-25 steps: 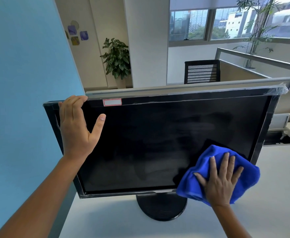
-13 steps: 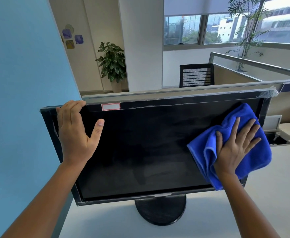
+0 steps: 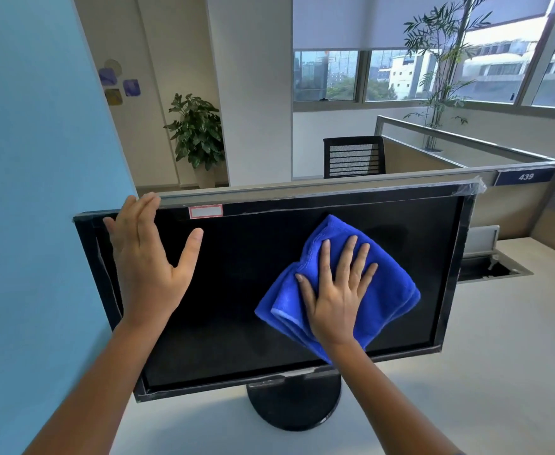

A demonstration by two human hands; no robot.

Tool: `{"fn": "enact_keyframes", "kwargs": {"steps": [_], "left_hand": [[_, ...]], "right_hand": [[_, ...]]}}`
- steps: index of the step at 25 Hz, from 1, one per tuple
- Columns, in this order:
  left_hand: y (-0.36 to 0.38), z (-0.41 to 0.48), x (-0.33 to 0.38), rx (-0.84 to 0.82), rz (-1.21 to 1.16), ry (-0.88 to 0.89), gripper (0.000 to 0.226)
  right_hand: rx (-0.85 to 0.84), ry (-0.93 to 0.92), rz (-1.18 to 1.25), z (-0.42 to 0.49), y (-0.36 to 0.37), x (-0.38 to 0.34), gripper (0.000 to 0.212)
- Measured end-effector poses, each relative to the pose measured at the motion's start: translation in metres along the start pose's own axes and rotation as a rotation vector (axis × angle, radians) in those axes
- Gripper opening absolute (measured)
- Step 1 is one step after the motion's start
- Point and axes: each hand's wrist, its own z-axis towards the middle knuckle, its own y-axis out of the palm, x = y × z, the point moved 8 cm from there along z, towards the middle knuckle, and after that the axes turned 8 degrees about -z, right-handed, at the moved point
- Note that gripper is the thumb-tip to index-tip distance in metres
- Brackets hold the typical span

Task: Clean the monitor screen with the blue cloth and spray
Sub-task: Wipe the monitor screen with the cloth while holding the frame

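A black monitor [image 3: 236, 290] stands on a round base [image 3: 294, 405] on the white desk, with its dark screen facing me. My left hand [image 3: 148, 267] holds its top left corner, fingers over the upper edge and thumb spread on the screen. My right hand [image 3: 335, 290] lies flat, fingers apart, and presses a folded blue cloth [image 3: 387, 284] against the screen just right of its middle. No spray bottle is in view.
A light blue partition wall [image 3: 39, 192] stands close on the left of the monitor. The white desk [image 3: 499, 356] extends to the right, with an open cable hatch [image 3: 493, 269]. Behind the monitor runs a divider labelled 439 [image 3: 525, 176], and beyond it stands a black chair [image 3: 353, 157].
My right hand carried the cloth from the screen's lower right corner up to the upper right, then left toward the middle. My left hand stayed on the top left corner.
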Motion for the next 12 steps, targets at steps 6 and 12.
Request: {"fn": "enact_keyframes", "kwargs": {"steps": [6,12], "left_hand": [[0.063,-0.079,0.085,-0.298,-0.190,0.161,0.050],[0.095,-0.102,0.091,-0.351,-0.195,-0.082,0.054]], "right_hand": [[-0.141,-0.003,-0.100,0.000,-0.014,0.003,0.068],[-0.153,-0.113,-0.196,0.014,-0.041,0.016,0.051]]}}
